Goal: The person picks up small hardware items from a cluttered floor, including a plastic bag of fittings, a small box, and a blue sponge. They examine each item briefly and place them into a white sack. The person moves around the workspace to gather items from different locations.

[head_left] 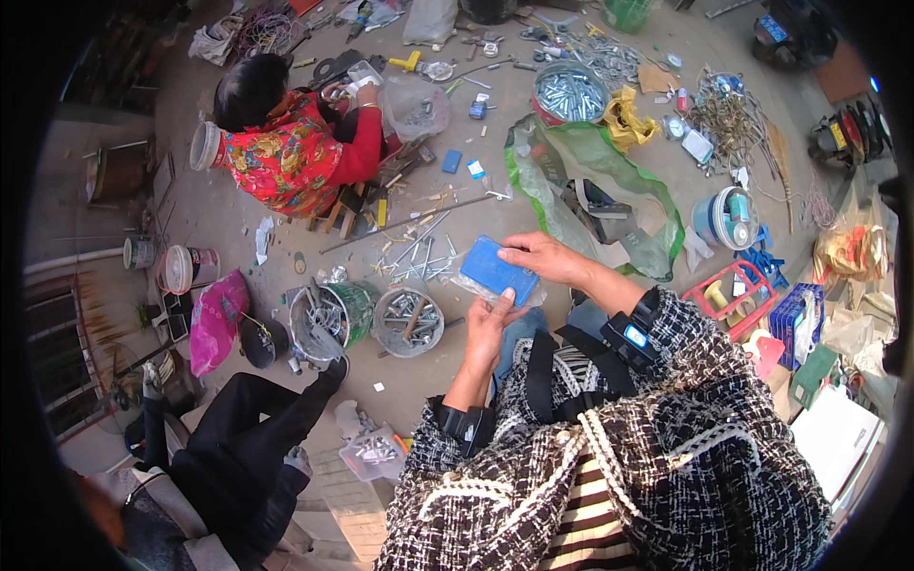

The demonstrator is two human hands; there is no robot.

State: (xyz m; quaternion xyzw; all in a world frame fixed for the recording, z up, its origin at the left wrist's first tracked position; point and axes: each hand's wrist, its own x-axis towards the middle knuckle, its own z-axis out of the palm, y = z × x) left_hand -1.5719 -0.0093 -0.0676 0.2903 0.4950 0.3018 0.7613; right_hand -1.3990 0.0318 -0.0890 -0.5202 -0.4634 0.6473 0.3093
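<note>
- Blue box (pixel 497 269) held in front of me, over the floor (pixel 419 371), above my knees. Flat, oblong, with a clear plastic bag (pixel 473 285) hanging at its lower-left edge.
- Right hand (pixel 545 257): grip closed on the box's right end, thumb on top, fingers under.
- Left hand (pixel 492 324): comes up from below, fingertips touching the box's lower edge and the bag. Whether that grip is pinched on the bag or only propping the box, I cannot tell.
- Long axis runs from upper left to lower right in the head view; broad blue face turned up toward me, left end pointing at the bolts scattered on the floor.
- To handle it well, as I judge: keep the box level, right grip firm on its end, so the left hand can work the bag without the box tipping.
- Nearby: two tins of bolts (pixel 407 322) just left of my left hand; a green sack (pixel 609 195) beyond the right.
- A person in a red jacket (pixel 290 152) sits well apart, busy with their own bag.
</note>
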